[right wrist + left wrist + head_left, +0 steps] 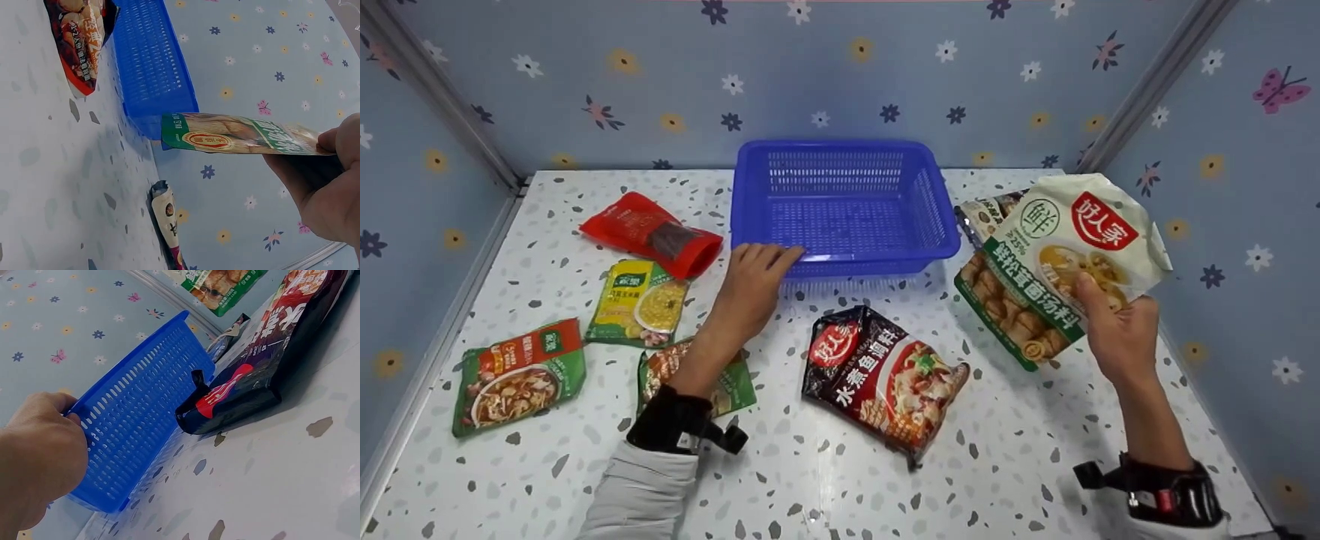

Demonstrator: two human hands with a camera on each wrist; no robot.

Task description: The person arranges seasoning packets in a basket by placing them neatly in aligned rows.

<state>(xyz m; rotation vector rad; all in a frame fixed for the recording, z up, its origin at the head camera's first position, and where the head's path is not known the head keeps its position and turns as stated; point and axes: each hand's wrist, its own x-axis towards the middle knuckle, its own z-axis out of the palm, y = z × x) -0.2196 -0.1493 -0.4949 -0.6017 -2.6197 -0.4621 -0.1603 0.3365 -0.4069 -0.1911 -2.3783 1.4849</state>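
My left hand grips the near left rim of a blue plastic basket, its fingers hooked over the edge. In the left wrist view the thumb side of that hand lies against the basket's slotted wall. My right hand pinches a green and cream soup seasoning packet, thumb on its printed front. The packet is held above the table, right of the basket; in the right wrist view it appears nearly edge-on. Beneath it, partly hidden, lies another packet. Nothing lies inside the basket.
A dark red fish seasoning packet lies in front of the basket. On the left are a red pouch, a yellow packet, a red-green packet and a green packet partly under my left forearm. Flowered walls enclose the table.
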